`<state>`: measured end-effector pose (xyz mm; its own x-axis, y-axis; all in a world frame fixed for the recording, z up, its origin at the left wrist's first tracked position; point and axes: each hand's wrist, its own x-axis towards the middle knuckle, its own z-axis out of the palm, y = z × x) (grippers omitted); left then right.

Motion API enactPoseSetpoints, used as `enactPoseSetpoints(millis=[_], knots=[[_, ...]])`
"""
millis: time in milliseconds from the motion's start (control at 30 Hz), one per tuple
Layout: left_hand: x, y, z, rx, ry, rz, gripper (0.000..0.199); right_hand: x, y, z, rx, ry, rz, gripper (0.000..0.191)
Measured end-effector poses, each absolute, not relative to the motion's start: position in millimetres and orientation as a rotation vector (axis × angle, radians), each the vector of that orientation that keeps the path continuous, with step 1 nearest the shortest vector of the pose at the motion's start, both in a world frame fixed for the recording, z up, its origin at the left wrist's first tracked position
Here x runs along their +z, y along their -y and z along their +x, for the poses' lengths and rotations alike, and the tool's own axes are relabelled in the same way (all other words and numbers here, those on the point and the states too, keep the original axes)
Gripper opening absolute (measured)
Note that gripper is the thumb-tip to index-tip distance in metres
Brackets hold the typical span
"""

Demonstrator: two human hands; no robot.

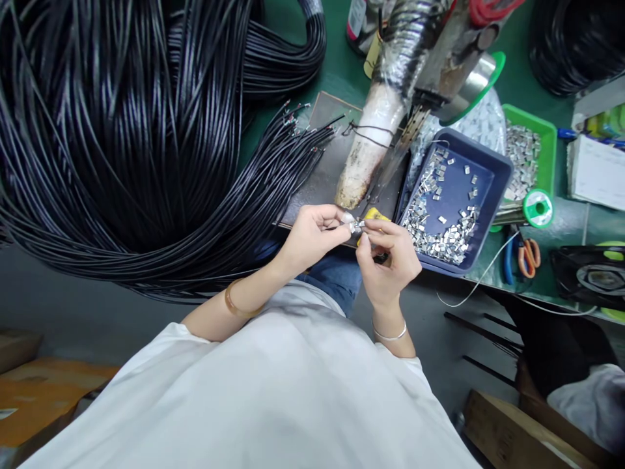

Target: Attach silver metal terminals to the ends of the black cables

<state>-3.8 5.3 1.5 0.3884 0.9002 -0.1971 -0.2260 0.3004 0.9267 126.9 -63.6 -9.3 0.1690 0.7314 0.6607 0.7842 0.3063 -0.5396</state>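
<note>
My left hand (315,236) is closed in a pinch, its thumb and forefinger on small silver metal connectors (356,225). From the other side my right hand (390,257) grips the same tiny pieces between thumb and fingertips. Both hands meet at the table edge, below the tip of a white wrapped tube (364,156). Something yellow (375,215) shows just behind the fingers. To the right of my right hand, a dark blue tray (498,179) holds many similar loose metal connectors. How many pieces are in the fingers is too small to tell.
Black cables (122,130) cover the left side, their stripped ends (293,120) beside a dark board (336,107). Rightward lie a green bin (549,143) of metal parts, a solder spool (538,208), pliers (528,257) and a small fan (596,279). Cardboard boxes (522,430) stand below.
</note>
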Motion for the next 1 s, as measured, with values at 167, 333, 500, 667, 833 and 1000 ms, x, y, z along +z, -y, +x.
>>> enactPoseSetpoints(millis=[167,333,500,667,833,1000], knots=[[4.0,-3.3,-1.9,0.874,-0.857,0.983,0.008,-8.5,64.5,126.1,-0.044,1.52,-1.422,0.013],[3.1,-2.8,-2.0,0.853,-0.816,0.97,0.009,-8.2,66.7,126.5,-0.057,1.516,-1.42,0.011],[1.9,-2.6,-2.4,0.826,-0.81,0.953,0.011,-9.9,67.1,127.8,-0.069,1.536,-1.434,0.01],[4.1,-2.4,-2.8,0.841,-0.799,0.929,0.012,-10.9,65.0,127.4,-0.061,1.527,-1.408,0.013],[6.5,-2.4,-2.9,0.855,-0.779,0.939,0.013,-9.2,64.0,126.1,-0.068,1.516,-1.4,0.013],[6.1,-1.2,-4.4,0.822,-0.776,0.989,0.016,-8.6,65.3,126.4,-0.059,1.525,-1.419,0.012]])
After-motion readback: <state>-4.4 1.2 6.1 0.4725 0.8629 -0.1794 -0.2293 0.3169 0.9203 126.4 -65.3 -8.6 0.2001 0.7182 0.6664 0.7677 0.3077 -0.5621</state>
